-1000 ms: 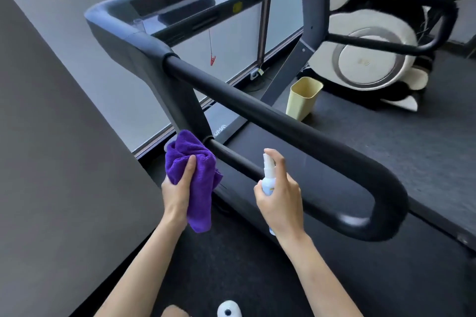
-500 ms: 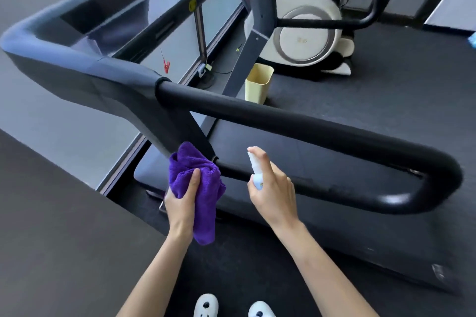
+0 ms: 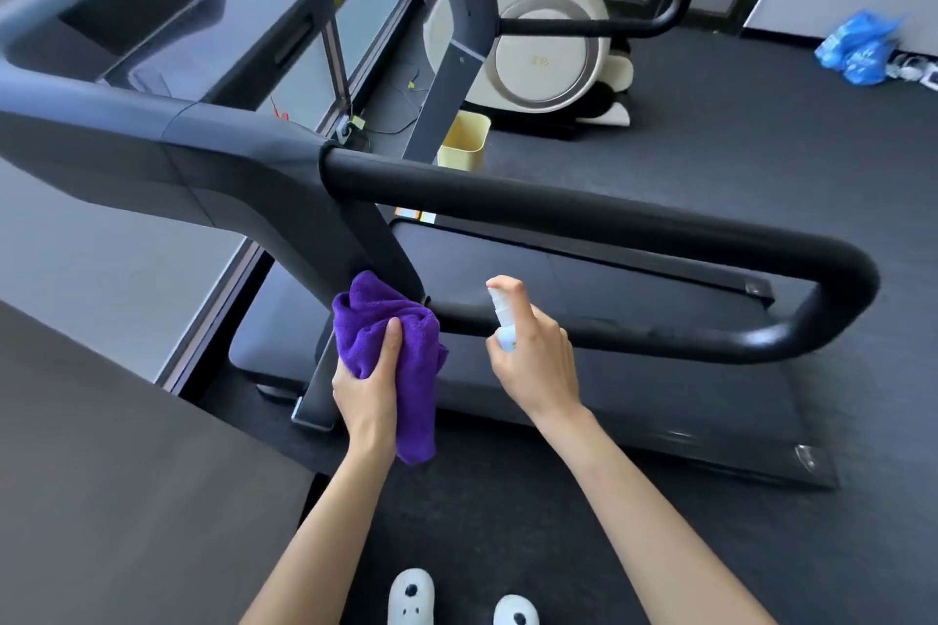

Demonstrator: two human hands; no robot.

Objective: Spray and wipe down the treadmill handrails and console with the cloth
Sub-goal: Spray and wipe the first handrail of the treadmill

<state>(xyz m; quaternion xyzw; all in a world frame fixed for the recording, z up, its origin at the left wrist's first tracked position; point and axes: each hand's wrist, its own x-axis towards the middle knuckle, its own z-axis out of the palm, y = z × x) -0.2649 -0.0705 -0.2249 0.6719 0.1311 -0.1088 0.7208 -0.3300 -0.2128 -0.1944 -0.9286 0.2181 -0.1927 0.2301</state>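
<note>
Below, left hand [image 3: 366,388] gripping fluffy purple cloth [image 3: 391,345] against treadmill post, right hand [image 3: 538,360] clutching small spray bottle [image 3: 503,322] beside rounded black handrail [image 3: 583,213].

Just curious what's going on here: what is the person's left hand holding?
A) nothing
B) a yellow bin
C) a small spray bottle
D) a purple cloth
D: the left hand grips a bunched purple cloth beside the treadmill upright, while the right hand holds the spray bottle.
</note>
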